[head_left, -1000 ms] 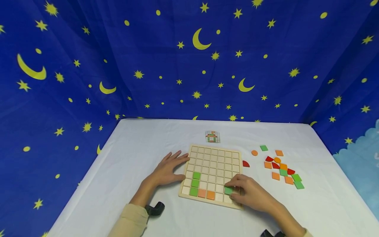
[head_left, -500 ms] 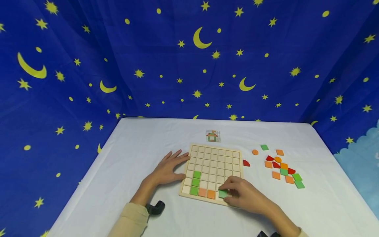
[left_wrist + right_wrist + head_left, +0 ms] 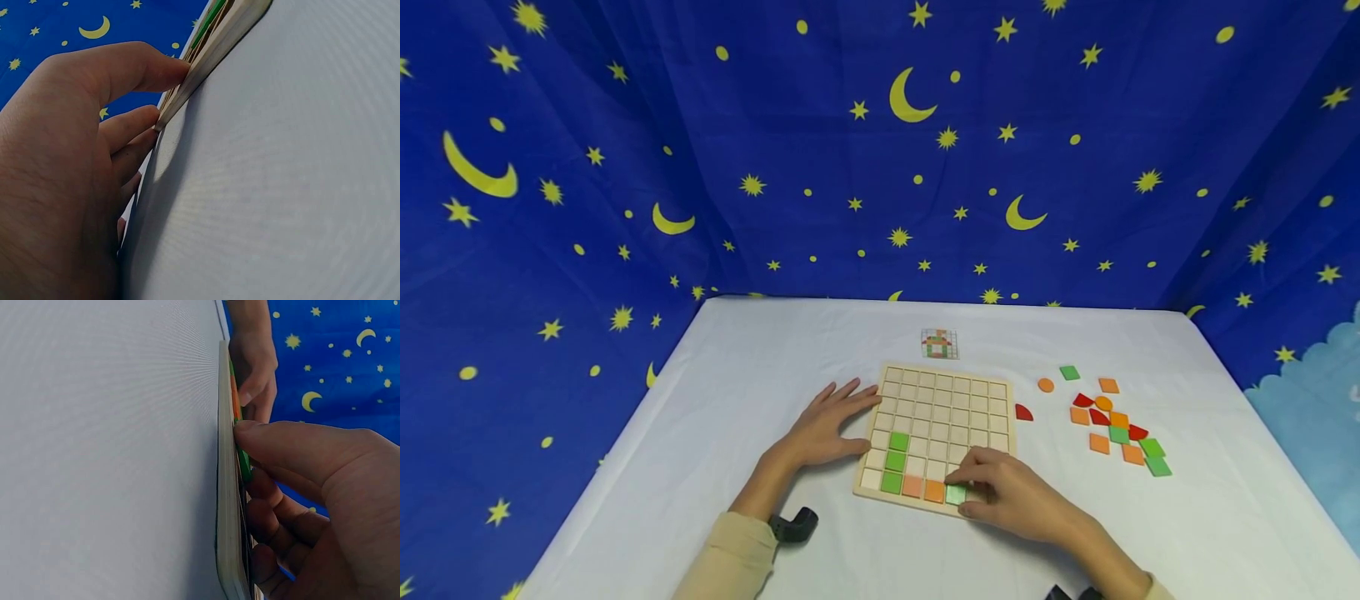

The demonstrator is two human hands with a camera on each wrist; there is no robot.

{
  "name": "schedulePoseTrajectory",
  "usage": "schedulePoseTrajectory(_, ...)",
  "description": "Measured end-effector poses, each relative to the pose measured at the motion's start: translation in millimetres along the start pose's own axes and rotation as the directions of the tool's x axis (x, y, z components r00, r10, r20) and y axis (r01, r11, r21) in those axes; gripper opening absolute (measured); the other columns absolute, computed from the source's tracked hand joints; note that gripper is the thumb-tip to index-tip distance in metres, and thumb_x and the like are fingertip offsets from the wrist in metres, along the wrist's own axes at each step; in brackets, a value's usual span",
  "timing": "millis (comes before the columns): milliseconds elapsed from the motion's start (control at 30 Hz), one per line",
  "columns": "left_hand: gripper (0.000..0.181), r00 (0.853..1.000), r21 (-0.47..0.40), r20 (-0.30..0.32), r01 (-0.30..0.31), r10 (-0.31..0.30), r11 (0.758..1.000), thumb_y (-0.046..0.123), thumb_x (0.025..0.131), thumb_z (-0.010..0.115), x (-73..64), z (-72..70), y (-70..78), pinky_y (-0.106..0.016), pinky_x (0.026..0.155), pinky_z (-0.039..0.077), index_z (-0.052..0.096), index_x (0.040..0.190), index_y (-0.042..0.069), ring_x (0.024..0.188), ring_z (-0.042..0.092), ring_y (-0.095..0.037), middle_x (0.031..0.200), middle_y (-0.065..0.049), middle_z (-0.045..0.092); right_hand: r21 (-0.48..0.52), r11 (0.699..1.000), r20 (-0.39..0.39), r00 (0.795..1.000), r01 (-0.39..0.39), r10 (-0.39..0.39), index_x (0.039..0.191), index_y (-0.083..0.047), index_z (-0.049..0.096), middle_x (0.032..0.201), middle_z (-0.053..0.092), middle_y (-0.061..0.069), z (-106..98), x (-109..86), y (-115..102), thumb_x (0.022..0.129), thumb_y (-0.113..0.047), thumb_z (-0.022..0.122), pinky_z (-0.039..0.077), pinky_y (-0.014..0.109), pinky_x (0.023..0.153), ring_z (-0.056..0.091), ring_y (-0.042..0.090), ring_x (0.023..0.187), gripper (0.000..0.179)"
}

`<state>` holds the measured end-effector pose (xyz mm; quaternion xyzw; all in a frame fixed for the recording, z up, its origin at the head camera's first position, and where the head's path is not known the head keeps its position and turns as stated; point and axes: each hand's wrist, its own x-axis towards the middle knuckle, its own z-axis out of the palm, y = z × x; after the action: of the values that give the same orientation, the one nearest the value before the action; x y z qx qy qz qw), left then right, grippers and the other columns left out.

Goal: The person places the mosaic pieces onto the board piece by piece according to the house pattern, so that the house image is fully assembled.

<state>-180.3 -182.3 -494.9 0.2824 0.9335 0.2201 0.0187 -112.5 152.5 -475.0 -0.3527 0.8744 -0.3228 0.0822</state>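
Note:
A wooden grid board (image 3: 958, 414) lies on the white table, with green square tiles (image 3: 896, 462) stacked up one column and two orange tiles (image 3: 934, 492) along its bottom row. My right hand (image 3: 1018, 497) pinches another green square tile (image 3: 955, 495) between thumb and fingers, at the bottom-row cell just right of the orange ones. In the right wrist view this green tile (image 3: 244, 459) is tilted against the board's surface; whether it sits fully in the cell I cannot tell. My left hand (image 3: 827, 429) touches the board's left edge with thumb and fingers extended.
A small pattern card (image 3: 939, 344) lies behind the board. Loose orange, green and red pieces (image 3: 1118, 421) are scattered to the right, with a red quarter-round piece (image 3: 1023, 412) beside the board's edge. A blue star-printed curtain (image 3: 880, 167) stands behind the table.
My right hand has moved left and slightly toward the near edge with the green tile, from the board's right columns to beside the orange tiles. The left hand has stayed in place.

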Motion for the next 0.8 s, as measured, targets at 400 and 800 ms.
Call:
schedulePoseTrajectory(400,0.073,1.000,0.000,-0.015,-0.016,0.016,1.000,0.045,0.080,0.069,0.1,-0.6,-1.7,-0.047,0.116,0.009,0.045,0.145,0.022,0.143,0.019,-0.023,0.153,0.006,0.034,-0.010,1.000,-0.009,1.000,0.009,-0.009,0.110,-0.030,0.072,0.099,0.056,-0.018,0,0.5,1,0.082,-0.029,0.077,0.043,0.020,0.067,0.051,0.007,0.080,0.028)
schedulePoseTrajectory(800,0.074,1.000,-0.005,-0.003,-0.011,0.011,1.000,0.046,0.080,0.068,0.3,0.5,-1.8,-0.045,0.116,0.007,0.044,0.146,0.023,0.144,0.018,-0.022,0.153,0.008,0.032,0.181,0.983,-0.052,0.997,-0.045,0.055,0.111,-0.025,0.071,0.102,0.064,-0.011,-16,-1.5,23,0.086,-0.028,0.074,0.050,0.026,0.070,0.057,0.012,0.085,0.026)
